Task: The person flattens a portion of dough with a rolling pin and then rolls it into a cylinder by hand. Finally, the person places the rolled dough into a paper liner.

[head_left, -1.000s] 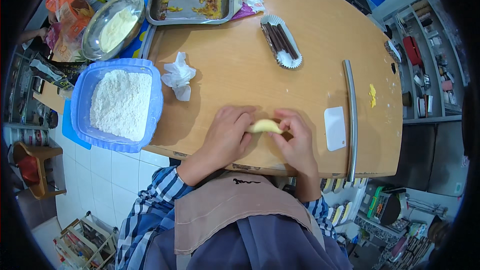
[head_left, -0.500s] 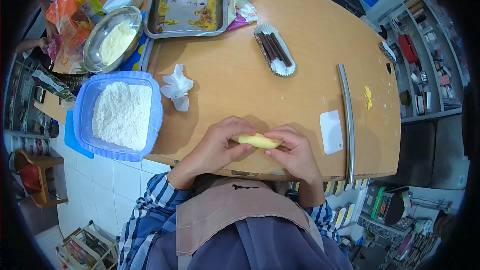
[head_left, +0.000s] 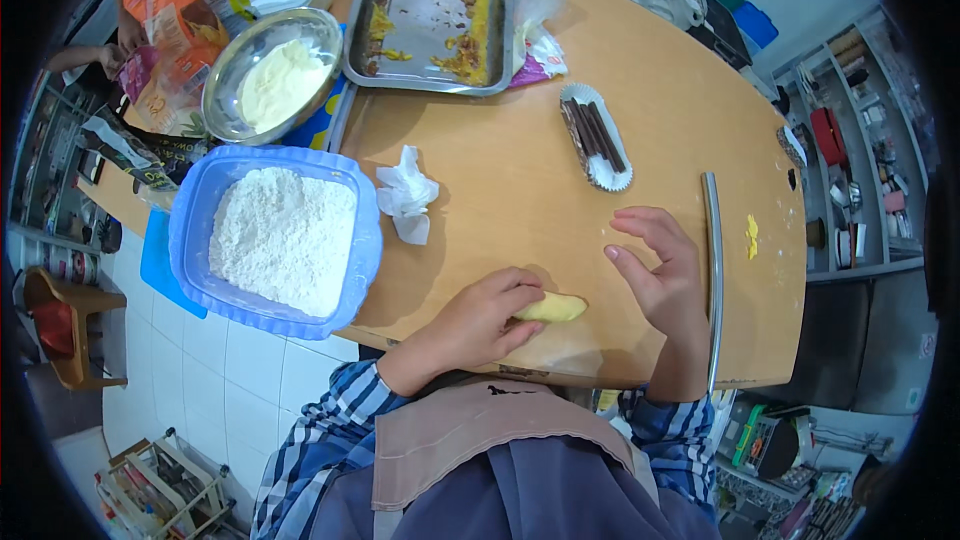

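A pale yellow, tapered roll of dough (head_left: 560,308) rests near the front edge of the table. My left hand (head_left: 480,320) grips its left end between the thumb and fingers, which hide that end. Off to the right, my right hand (head_left: 662,275) is raised and holds nothing, its thumb and fingers apart. Beyond it, a white pleated paper case (head_left: 612,176) holds several dark brown sticks (head_left: 600,138). A metal tube (head_left: 713,270) lies just right of my right hand.
Left stands a blue tub (head_left: 372,240) of white powder; behind it are a metal bowl (head_left: 216,90) with a creamy mass and a smeared baking tray (head_left: 420,88). A crumpled tissue (head_left: 408,195) lies beside the tub. Another person's hand (head_left: 112,60) shows at upper left.
My right hand has let go of the dough roll and moved up and right, opening. My left hand keeps hold of the roll. The whole view has shifted slightly, and the white card is no longer visible.
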{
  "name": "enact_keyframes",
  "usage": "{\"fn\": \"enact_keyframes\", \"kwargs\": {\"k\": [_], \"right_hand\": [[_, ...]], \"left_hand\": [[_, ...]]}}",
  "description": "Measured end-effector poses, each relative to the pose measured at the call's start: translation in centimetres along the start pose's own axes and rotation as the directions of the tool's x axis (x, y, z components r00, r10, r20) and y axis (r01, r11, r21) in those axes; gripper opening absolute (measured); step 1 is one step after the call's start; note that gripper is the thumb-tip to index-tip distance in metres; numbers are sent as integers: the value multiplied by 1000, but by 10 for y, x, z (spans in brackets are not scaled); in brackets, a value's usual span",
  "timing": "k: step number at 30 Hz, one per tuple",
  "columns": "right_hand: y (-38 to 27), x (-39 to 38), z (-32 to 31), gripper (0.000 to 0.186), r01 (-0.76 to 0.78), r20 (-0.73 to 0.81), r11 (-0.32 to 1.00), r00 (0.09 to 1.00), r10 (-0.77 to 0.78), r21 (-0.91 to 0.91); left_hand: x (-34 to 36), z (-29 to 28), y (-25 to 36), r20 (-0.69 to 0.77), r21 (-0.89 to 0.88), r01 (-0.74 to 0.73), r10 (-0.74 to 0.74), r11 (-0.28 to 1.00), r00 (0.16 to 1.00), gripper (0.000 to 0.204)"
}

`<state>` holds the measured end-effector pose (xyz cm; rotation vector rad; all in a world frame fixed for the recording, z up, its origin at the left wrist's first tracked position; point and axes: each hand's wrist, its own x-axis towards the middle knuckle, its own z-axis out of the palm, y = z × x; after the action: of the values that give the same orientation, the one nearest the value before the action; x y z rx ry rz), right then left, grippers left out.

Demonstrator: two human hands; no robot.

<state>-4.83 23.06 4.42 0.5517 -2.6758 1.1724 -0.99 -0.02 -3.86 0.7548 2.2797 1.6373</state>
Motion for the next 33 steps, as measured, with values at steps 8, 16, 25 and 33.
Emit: {"fn": "enact_keyframes", "kwargs": {"k": [8, 16, 25, 33], "right_hand": [[-6, 18, 16, 33, 136, 198, 983, 974, -110, -127], [-12, 26, 7, 69, -89, 141, 990, 984, 104, -113], [-26, 11, 23, 46, 36, 429, 976, 901, 62, -216], [-18, -9, 12, 41, -92, 271, 979, 952, 140, -182]], "left_hand": [[-2, 0, -8, -50, 84, -195, 199, 977, 979, 31], [-5, 3, -12, -34, 95, -221, 225, 971, 974, 33], [-6, 0, -10, -74, 97, -242, 249, 965, 966, 37], [-6, -2, -10, -75, 163, -269, 284, 949, 956, 36]]}}
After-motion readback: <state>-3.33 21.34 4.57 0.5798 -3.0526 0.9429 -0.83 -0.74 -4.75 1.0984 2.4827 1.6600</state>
